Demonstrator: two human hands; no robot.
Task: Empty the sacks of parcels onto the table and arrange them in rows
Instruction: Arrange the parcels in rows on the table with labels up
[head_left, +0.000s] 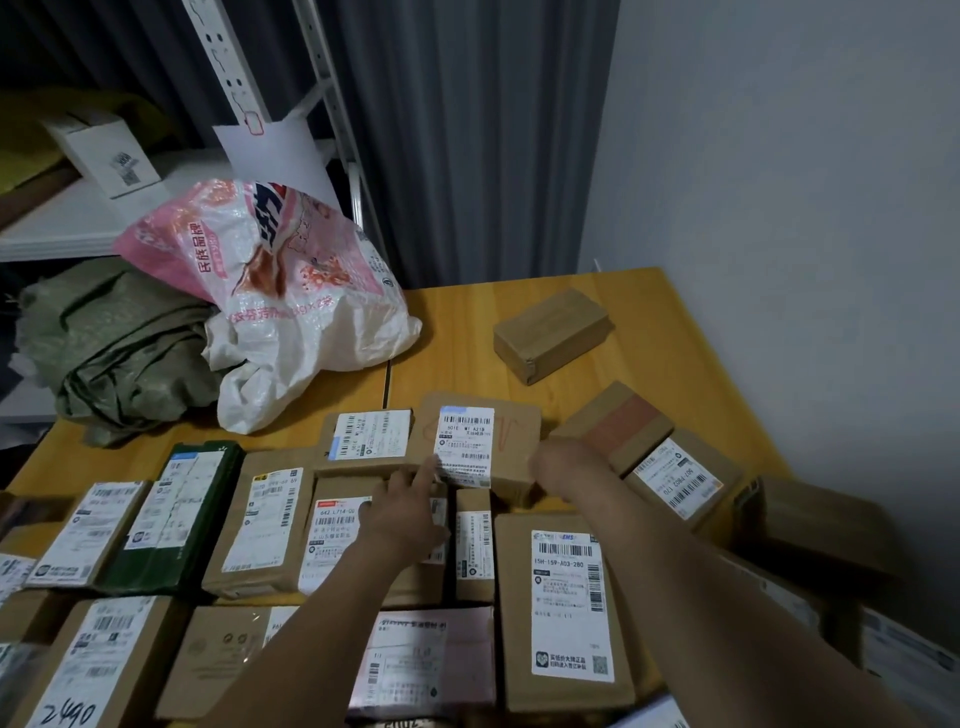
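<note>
Wooden tabletop (457, 332) by a grey curtain: parcels in rows, arranging step under way.
Head view: left hand (402, 512) lies open and flat on a labelled parcel (483, 447); right hand (563, 467) grips the parcel's right edge, fingers hidden. Pink-and-white sack (291, 291) slumps at the back-left. Next, judged: square this parcel into its row. Near parcels are cut off.

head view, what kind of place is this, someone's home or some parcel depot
Most likely a small parcel sorting or pickup room, not a home. Labelled cardboard parcels cover a wooden table in rows, emptied woven sacks slump at its far-left corner, and white metal shelving stands behind.
</note>
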